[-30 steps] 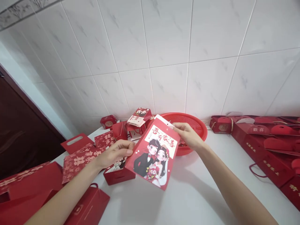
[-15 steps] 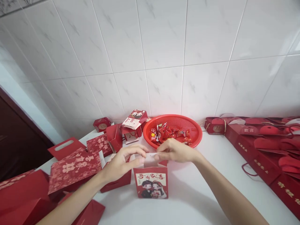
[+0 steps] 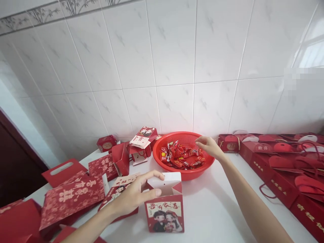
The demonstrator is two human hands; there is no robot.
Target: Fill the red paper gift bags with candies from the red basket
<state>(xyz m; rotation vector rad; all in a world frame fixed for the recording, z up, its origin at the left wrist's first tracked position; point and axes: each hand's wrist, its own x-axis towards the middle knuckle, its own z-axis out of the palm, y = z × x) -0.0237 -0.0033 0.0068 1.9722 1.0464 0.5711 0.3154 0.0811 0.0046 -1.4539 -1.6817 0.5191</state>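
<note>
observed at the left hand [image 3: 135,194]: fingers parted, index at the white flap [image 3: 175,177], thumb over the left side of the opening of the red box [image 3: 164,216]; contact is noted, but whether they grip it i cannot tell from where i stand. at the right hand [image 3: 210,147]: fingers bent, tips drawn together, above the right side of the red basket [image 3: 192,174]; i cannot tell whether anything sits between them. the box stands upright and open-topped on the white counter [image 3: 215,206], just in front of the basket, which contains loosely heaped wrapped sweets [image 3: 181,157]. patterned red cartons [image 3: 73,195] lie to the left. well apart, rightward, lidded red boxes [image 3: 268,168] stand packed by the tiled wall [image 3: 174,50].
</note>
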